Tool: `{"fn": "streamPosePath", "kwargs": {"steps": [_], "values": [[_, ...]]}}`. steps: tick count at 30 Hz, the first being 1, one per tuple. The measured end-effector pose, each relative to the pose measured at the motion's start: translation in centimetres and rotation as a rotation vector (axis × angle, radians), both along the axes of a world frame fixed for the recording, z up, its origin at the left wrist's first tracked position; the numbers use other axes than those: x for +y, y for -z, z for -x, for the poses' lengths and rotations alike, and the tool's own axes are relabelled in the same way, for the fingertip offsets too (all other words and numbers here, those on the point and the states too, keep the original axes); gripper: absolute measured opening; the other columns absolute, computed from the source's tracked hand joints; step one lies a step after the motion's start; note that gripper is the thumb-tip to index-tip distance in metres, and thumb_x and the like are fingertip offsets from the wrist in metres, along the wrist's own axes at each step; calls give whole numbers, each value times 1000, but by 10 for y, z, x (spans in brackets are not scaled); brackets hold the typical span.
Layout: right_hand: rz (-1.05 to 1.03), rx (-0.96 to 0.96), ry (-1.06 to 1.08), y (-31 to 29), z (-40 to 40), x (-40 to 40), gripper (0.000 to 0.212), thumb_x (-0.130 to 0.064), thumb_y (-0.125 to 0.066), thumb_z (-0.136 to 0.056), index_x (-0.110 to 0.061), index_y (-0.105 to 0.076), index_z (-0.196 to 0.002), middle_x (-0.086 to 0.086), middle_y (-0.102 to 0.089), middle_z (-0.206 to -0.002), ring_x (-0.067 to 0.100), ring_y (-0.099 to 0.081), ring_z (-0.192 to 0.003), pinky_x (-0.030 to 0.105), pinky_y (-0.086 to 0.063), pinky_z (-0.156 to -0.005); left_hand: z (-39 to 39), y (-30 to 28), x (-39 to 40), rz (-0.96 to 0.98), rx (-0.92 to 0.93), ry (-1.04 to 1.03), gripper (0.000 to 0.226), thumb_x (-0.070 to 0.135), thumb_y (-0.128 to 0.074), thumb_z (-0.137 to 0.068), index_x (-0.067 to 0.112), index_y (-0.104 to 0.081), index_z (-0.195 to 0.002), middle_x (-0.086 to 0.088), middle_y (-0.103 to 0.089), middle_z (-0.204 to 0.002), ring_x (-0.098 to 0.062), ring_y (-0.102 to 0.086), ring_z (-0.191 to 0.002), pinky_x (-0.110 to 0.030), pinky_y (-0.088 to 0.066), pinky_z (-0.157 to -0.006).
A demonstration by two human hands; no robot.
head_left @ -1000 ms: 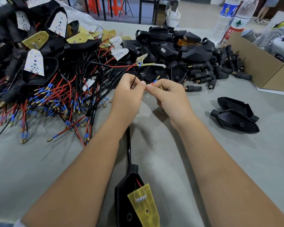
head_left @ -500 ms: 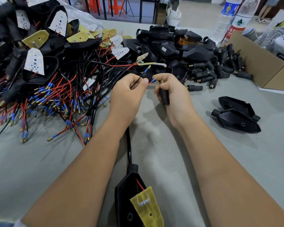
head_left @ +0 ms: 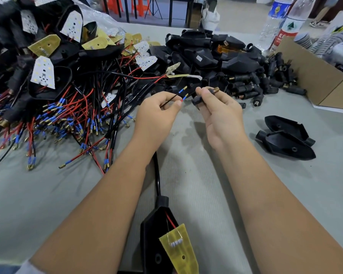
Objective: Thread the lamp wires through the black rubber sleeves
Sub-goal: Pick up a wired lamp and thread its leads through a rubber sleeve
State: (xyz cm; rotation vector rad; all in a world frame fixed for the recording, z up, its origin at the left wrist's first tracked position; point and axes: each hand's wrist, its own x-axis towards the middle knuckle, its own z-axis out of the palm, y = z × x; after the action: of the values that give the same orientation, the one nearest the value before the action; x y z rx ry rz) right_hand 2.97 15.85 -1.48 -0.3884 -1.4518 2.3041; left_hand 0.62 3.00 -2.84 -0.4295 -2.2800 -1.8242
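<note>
Counter: grey cloth-covered counter (head_left: pixel 48 194); behind it I see chair legs and open floor, two water bottles (head_left: pixel 281 22) and a cardboard box (head_left: pixel 313 76) at the far right.
Stock: a heap of wired lamps (head_left: pixel 53 80) on the left, a pile of black rubber sleeves (head_left: pixel 251 88) at centre-right, two empty housings (head_left: pixel 285 139) on the right.
Left hand: my left hand (head_left: pixel 156 115) pinches the pair of lamp wires (head_left: pixel 174 97) just below their blue-collared brass tips; both tips point up and right, slightly splayed.
Right hand: my right hand (head_left: pixel 220 111) grips one sleeve (head_left: pixel 198 99) between thumb and fingers, its brass threaded end (head_left: pixel 216 89) pointing away from me.
Lamp: the housing (head_left: pixel 158 234) these wires come from lies near the bottom edge, its yellow board (head_left: pixel 178 248) exposed.
Gap: wire tips sit just beside the sleeve, not yet inside it.
Risk: I judge the splayed tips could catch on the sleeve mouth, so only one enters; pushing then may kink the thin wire.
Risk: tugging could drag the housing off the counter edge.
</note>
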Motion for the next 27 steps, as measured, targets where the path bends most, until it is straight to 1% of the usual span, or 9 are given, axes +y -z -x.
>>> {"fn": "streamPosePath", "kwargs": {"steps": [3, 6, 8, 11, 13, 15, 19, 23, 27], "values": [[67, 48, -11, -2, -2, -2, 9, 0, -65, -91, -2, -62, -99, 9, -68, -86, 17, -65, -88, 34, -56, -93, -1, 0, 1, 9, -2, 12, 11, 14, -63, -92, 20, -71, -89, 5, -67, -75, -3, -56, -70, -25, -49, -70], [94, 61, -19, -3, -4, -2, 15, -1, -64, -92, -1, -59, -106, 12, -68, -87, 20, -66, -89, 29, -58, -85, -1, 0, 1, 18, 14, 42, 10, 15, -62, -90, 19, -71, -86, -11, -59, -67, -8, -47, -62, -25, -41, -57], [98, 50, -14, -3, -5, -1, 15, -3, -63, -93, -2, -58, -107, 15, -67, -94, 20, -66, -93, 27, -58, -85, -2, 0, 2, 1, -10, 57, 11, 13, -63, -87, 21, -70, -84, -2, -48, -61, -7, -41, -56, -17, -34, -52], [124, 34, -22, -4, -6, 0, 4, -8, -62, -95, -8, -59, -96, 12, -69, -92, 18, -67, -93, 26, -58, -86, -1, 0, 3, -6, -26, 66, 15, 11, -63, -85, 24, -70, -82, 3, -47, -61, -7, -39, -55, -17, -33, -52], [183, 40, -26, -4, -5, 1, 9, -10, -61, -96, -10, -56, -90, 8, -71, -84, 16, -70, -88, 29, -58, -88, -1, 0, 2, -18, -27, 76, 17, 9, -62, -85, 23, -71, -82, 0, -49, -61, -10, -41, -58, -19, -34, -54], [245, 51, -41, -4, -5, 2, 12, -11, -60, -97, -8, -53, -88, 5, -72, -74, 15, -71, -83, 28, -60, -82, -1, 0, 2, -21, -33, 94, 16, 8, -62, -86, 21, -71, -82, -6, -48, -63, -14, -41, -60, -22, -33, -54], [277, 39, -82, -4, -4, 3, 12, -14, -58, -99, -6, -51, -92, 10, -73, -75, 14, -74, -78, 22, -58, -68, -2, 0, 3, -22, -30, 124, 18, 8, -63, -87, 23, -71, -80, -8, -43, -62, -15, -36, -59, -22, -29, -51], [265, 32, -92, -3, -4, 5, 13, -15, -57, -99, -7, -50, -92, 9, -74, -74, 14, -74, -78, 23, -60, -71, -2, 0, 3, -32, -32, 141, 18, 8, -63, -87, 23, -72, -81, -6, -43, -60, -15, -35, -57, -19, -29, -49], [281, 34, -87, -2, -3, 5, 14, -13, -59, -98, -6, -51, -90, 6, -70, -68, 16, -73, -74, 27, -61, -72, -3, -1, 4, -54, -23, 127, 15, 6, -61, -87, 15, -73, -86, -4, -41, -58, -15, -34, -56, -18, -28, -49]]}}
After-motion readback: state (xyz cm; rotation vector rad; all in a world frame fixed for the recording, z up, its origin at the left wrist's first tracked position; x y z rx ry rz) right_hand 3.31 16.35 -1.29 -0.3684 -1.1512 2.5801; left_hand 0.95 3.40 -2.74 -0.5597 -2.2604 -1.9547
